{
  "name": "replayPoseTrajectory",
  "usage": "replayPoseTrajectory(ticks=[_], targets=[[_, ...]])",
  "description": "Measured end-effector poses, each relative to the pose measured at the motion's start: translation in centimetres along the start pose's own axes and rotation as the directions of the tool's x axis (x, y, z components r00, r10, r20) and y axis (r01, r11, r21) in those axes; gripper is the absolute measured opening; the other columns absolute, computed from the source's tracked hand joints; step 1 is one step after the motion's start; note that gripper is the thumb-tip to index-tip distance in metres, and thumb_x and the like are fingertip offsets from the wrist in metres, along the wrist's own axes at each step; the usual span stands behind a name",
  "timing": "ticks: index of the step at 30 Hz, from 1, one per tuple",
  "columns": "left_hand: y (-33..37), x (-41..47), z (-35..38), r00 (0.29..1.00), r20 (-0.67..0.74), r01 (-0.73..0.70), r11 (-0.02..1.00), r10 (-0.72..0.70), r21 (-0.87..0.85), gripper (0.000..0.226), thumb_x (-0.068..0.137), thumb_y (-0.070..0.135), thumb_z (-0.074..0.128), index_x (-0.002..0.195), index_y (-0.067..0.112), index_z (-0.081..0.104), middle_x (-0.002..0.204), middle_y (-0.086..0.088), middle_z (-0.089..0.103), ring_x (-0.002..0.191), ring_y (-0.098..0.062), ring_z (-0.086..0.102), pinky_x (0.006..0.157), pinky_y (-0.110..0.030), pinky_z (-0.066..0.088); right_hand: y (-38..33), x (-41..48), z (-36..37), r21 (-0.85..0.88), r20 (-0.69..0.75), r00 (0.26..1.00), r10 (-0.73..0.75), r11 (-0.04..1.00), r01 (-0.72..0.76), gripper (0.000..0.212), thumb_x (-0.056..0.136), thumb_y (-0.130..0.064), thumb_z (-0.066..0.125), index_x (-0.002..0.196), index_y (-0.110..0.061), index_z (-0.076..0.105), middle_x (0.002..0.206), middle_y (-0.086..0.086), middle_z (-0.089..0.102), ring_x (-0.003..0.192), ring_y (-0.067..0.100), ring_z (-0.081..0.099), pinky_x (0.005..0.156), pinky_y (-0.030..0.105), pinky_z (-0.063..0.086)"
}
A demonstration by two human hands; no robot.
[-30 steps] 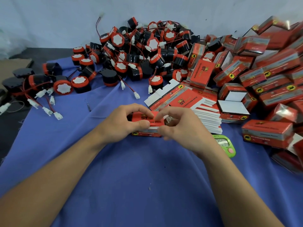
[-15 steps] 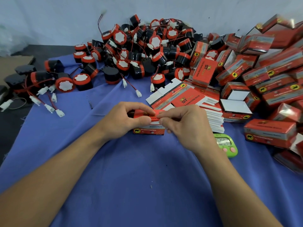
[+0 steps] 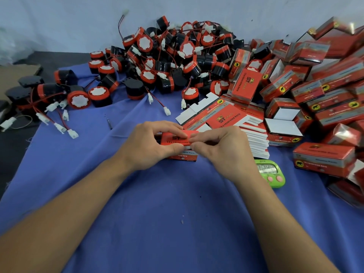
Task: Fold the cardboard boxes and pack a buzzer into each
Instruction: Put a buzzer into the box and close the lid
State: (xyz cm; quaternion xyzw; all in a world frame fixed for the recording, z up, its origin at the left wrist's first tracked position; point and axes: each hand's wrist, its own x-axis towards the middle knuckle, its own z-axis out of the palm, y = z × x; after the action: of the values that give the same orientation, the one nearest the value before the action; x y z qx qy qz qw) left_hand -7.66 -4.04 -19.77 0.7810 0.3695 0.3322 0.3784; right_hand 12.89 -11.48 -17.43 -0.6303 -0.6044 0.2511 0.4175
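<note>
Box in hand: a small red printed cardboard box (image 3: 175, 140) is held on the blue cloth (image 3: 177, 217), between both hands.
Left hand (image 3: 149, 148): fingers are curled round the box's left end, thumb pressed on its front.
Right hand (image 3: 224, 152): the top flap is pinched between thumb and forefinger.
Buzzers: a heap of round black-and-red wired buzzers (image 3: 177, 56) is piled at the far side.
Blanks: a stack of flat red-and-white carton blanks (image 3: 254, 142) lies just beyond the right hand.
Timer: a green digital timer (image 3: 270, 173) lies beside the right wrist.
</note>
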Motion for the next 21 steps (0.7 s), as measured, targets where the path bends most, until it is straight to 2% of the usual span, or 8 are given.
replayPoseTrajectory(ticks=[2,5,7,11,14,18,21], targets=[[0.1,0.1,0.0,1.0,0.002,0.01,1.0,-0.01,-0.017,0.023,0.075,0.042,0.081,0.098,0.044,0.08,0.119,0.024,0.071,0.108,-0.001,0.069,0.091,-0.025,0.056,-0.1,0.2,-0.6,0.068,0.077,0.997,0.03,0.997,-0.035,0.015,0.086,-0.017,0.079,0.078,-0.029,0.084,0.079,-0.009,0.078,0.075,0.003,0.071,0.074,0.034,0.06],[0.1,0.3,0.0,1.0,0.005,0.019,0.998,-0.018,-0.055,0.021,0.078,0.047,0.076,0.097,0.04,0.08,0.116,0.021,0.073,0.11,-0.004,0.068,0.094,-0.03,0.054,-0.2,0.3,-1.0,0.127,0.111,0.993,0.049,0.99,-0.063,0.018,0.092,-0.023,0.072,0.081,-0.014,0.083,0.067,0.005,0.074,0.062,0.015,0.069,0.075,0.048,0.062],[0.0,0.5,0.1,0.999,-0.01,0.039,0.996,-0.04,-0.078,0.017,0.078,0.045,0.075,0.094,0.04,0.081,0.115,0.02,0.073,0.109,-0.006,0.068,0.093,-0.033,0.054,-0.2,0.3,-0.9,0.172,0.102,0.993,0.066,0.982,-0.083,0.021,0.094,-0.021,0.07,0.082,-0.008,0.082,0.067,0.011,0.073,0.06,0.019,0.069,0.071,0.045,0.063],[-0.2,0.7,0.2,0.996,-0.011,0.083,0.985,-0.085,-0.149,0.014,0.076,0.041,0.079,0.089,0.041,0.082,0.114,0.018,0.074,0.109,-0.006,0.069,0.093,-0.033,0.054,-0.2,0.3,-1.0,0.375,0.134,0.984,0.116,0.913,-0.158,0.02,0.096,-0.01,0.068,0.081,-0.011,0.082,0.083,0.022,0.074,0.062,0.02,0.069,0.062,0.027,0.06],[-0.1,0.7,0.1,0.994,0.006,0.105,0.972,-0.106,-0.208,0.012,0.079,0.035,0.087,0.09,0.035,0.084,0.115,0.012,0.075,0.109,-0.009,0.07,0.096,-0.039,0.056,0.0,0.3,-1.0,0.382,0.164,0.981,0.102,0.91,-0.159,0.02,0.094,0.001,0.067,0.087,-0.011,0.081,0.08,0.017,0.076,0.064,0.019,0.07,0.063,0.025,0.06],[0.1,0.8,0.1,0.992,0.002,0.127,0.968,-0.129,-0.217,0.011,0.088,0.025,0.077,0.096,0.024,0.083,0.118,0.007,0.076,0.11,-0.012,0.071,0.099,-0.045,0.057,0.2,0.3,-1.7,0.369,0.238,0.969,0.067,0.917,-0.154,0.027,0.088,0.008,0.068,0.083,-0.015,0.082,0.098,0.0,0.08,0.07,0.022,0.074,0.067,0.024,0.06],[0.1,0.6,0.0,0.994,0.011,0.108,0.972,-0.108,-0.21,0.019,0.082,0.037,0.084,0.097,0.025,0.083,0.115,0.009,0.076,0.109,-0.012,0.071,0.096,-0.042,0.058,0.3,0.4,-1.7,0.333,0.226,0.973,0.038,0.936,-0.114,0.03,0.086,0.008,0.072,0.081,-0.019,0.083,0.095,0.0,0.08,0.07,0.023,0.075,0.067,0.023,0.06]])
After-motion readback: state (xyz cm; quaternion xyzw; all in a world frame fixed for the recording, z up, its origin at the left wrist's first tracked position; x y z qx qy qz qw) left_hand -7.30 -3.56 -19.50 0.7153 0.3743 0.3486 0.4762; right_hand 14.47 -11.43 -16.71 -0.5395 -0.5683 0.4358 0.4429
